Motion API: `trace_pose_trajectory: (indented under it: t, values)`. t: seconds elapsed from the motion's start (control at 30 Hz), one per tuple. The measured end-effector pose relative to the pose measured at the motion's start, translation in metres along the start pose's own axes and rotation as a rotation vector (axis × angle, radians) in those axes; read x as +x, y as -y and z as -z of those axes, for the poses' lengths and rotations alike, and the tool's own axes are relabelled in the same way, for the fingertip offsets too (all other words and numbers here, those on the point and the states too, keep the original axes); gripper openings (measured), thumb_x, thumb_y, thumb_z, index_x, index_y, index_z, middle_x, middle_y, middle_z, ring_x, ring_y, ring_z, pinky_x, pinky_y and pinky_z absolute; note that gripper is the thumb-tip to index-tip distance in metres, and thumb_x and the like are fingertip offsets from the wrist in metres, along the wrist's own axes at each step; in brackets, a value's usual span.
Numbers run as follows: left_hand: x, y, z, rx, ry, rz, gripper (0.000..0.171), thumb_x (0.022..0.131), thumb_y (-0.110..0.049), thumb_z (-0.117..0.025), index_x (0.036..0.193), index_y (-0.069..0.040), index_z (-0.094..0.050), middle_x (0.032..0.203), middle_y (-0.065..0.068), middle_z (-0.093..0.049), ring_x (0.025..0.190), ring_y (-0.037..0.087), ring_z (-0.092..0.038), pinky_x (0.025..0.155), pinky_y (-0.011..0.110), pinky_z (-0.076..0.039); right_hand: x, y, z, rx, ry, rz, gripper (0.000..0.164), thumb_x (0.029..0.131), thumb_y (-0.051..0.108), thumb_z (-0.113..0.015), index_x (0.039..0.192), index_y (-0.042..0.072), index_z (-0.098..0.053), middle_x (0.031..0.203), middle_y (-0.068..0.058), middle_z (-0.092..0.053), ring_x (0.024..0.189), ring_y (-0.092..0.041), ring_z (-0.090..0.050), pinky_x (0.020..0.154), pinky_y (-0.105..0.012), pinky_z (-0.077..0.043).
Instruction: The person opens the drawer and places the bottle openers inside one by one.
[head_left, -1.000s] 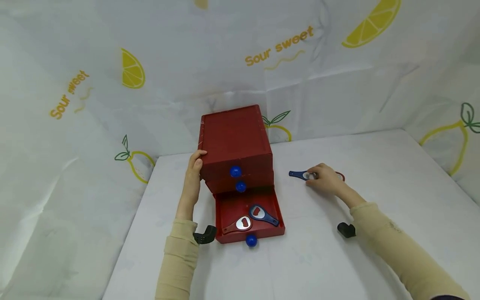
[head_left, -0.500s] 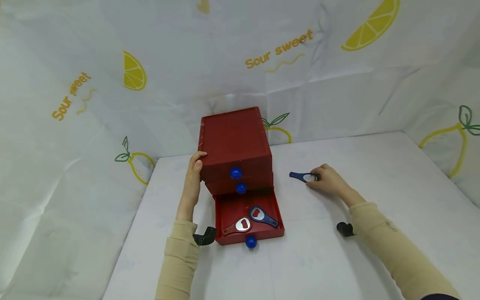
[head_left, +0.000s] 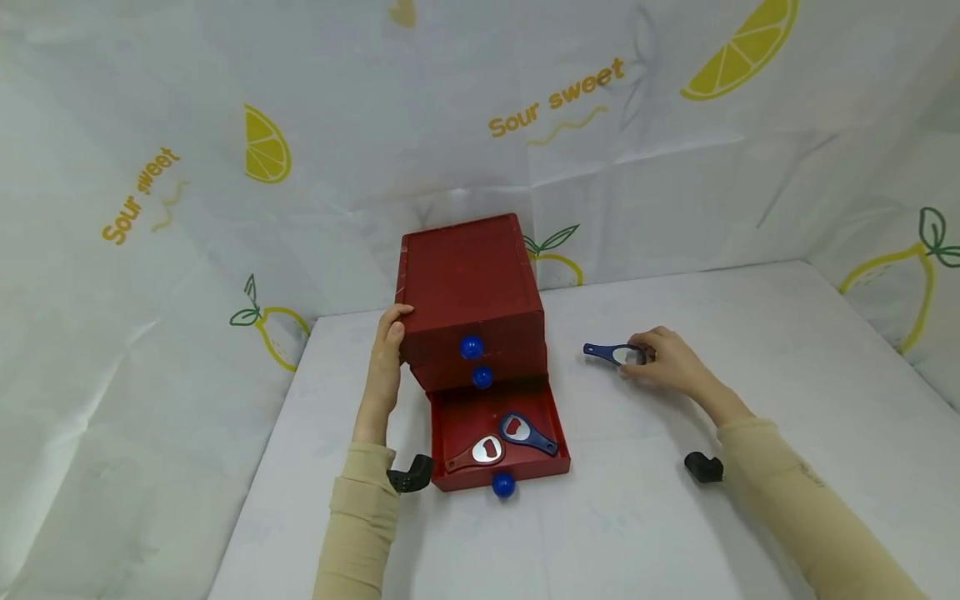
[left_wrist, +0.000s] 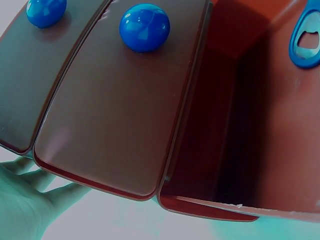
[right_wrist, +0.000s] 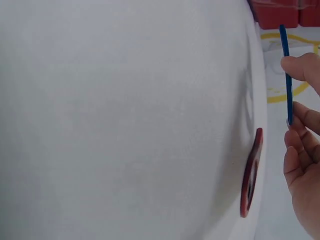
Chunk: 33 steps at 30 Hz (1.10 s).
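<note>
My right hand (head_left: 666, 365) pinches a blue bottle opener (head_left: 621, 355) by its metal-faced head, handle pointing left. In the right wrist view this blue opener shows edge-on between thumb and fingers, and a red bottle opener (right_wrist: 251, 175) lies on the white surface; my hand hides it in the head view. A red drawer cabinet (head_left: 468, 275) stands in the middle, its bottom drawer (head_left: 465, 412) pulled out. Inside that drawer lie another red bottle opener (head_left: 487, 448) and another blue one (head_left: 517, 427). My left hand (head_left: 386, 358) rests against the cabinet's left side, one fingertip over the top edge.
The two upper drawers are closed, each with a blue round knob (head_left: 472, 347). The pulled-out drawer's blue knob (head_left: 503, 485) juts toward me over the white table (head_left: 615, 517). A white lemon-print sheet (head_left: 337, 192) hangs behind the cabinet.
My right hand has moved slightly right with the blue bottle opener. The red opener's edge, visible past the hand a second ago, is now hidden in the head view. My left hand has stayed put.
</note>
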<state>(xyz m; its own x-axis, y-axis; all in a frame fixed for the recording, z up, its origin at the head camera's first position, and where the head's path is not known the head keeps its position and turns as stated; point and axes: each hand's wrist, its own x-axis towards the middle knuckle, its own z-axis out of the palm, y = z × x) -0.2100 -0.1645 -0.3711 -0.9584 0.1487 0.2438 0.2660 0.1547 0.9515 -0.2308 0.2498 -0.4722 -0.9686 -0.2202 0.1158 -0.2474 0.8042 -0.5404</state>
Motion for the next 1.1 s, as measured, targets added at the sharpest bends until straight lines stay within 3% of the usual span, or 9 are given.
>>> trace_pose_trajectory:
  t: [0.3, 0.57, 0.8, 1.0, 1.1]
  values:
    - [-0.003, 0.001, 0.003, 0.01, -0.014, -0.005, 0.039, 0.099, -0.029, -0.025, 0.132, -0.01, -0.034, 0.135, 0.015, -0.035, 0.107, 0.022, -0.045, 0.085, 0.036, -0.038, -0.017, 0.038, -0.003, 0.07, -0.078, 0.128, 0.042, 0.071, 0.02, -0.077, 0.106, 0.003, -0.063, 0.102, -0.015, -0.057, 0.091, -0.029, -0.053, 0.07, -0.033, -0.041]
    - [0.0, 0.0, -0.001, 0.004, -0.001, 0.007, 0.037, 0.099, -0.026, -0.024, 0.132, -0.01, -0.034, 0.137, 0.015, -0.033, 0.109, 0.022, -0.044, 0.086, 0.035, -0.037, -0.027, 0.085, -0.01, 0.142, -0.102, 0.266, 0.041, 0.068, 0.017, -0.08, 0.104, 0.011, -0.064, 0.101, -0.003, -0.056, 0.092, -0.016, -0.05, 0.074, -0.035, -0.049]
    - [0.001, -0.002, -0.002, 0.006, -0.003, 0.0, 0.038, 0.099, -0.025, -0.024, 0.132, -0.01, -0.035, 0.137, 0.016, -0.033, 0.109, 0.022, -0.043, 0.086, 0.035, -0.037, -0.03, 0.122, -0.019, 0.158, -0.032, 0.378, 0.041, 0.068, 0.022, -0.08, 0.104, 0.01, -0.064, 0.103, -0.001, -0.057, 0.096, -0.013, -0.05, 0.081, -0.034, -0.048]
    - [0.001, -0.001, -0.002, 0.009, -0.002, -0.001, 0.039, 0.099, -0.028, -0.024, 0.132, -0.01, -0.034, 0.138, 0.016, -0.033, 0.109, 0.023, -0.043, 0.087, 0.035, -0.037, -0.031, 0.152, -0.039, 0.084, 0.065, 0.37, 0.042, 0.069, 0.03, -0.078, 0.104, 0.011, -0.065, 0.1, 0.001, -0.057, 0.094, -0.012, -0.05, 0.08, -0.029, -0.049]
    - [0.0, 0.0, -0.001, 0.007, -0.007, 0.003, 0.039, 0.099, -0.029, -0.025, 0.132, -0.01, -0.034, 0.138, 0.016, -0.032, 0.11, 0.023, -0.042, 0.087, 0.036, -0.036, -0.027, 0.162, -0.051, 0.019, 0.085, 0.421, 0.041, 0.068, 0.03, -0.078, 0.102, 0.009, -0.066, 0.098, 0.0, -0.057, 0.09, -0.012, -0.051, 0.076, -0.027, -0.048]
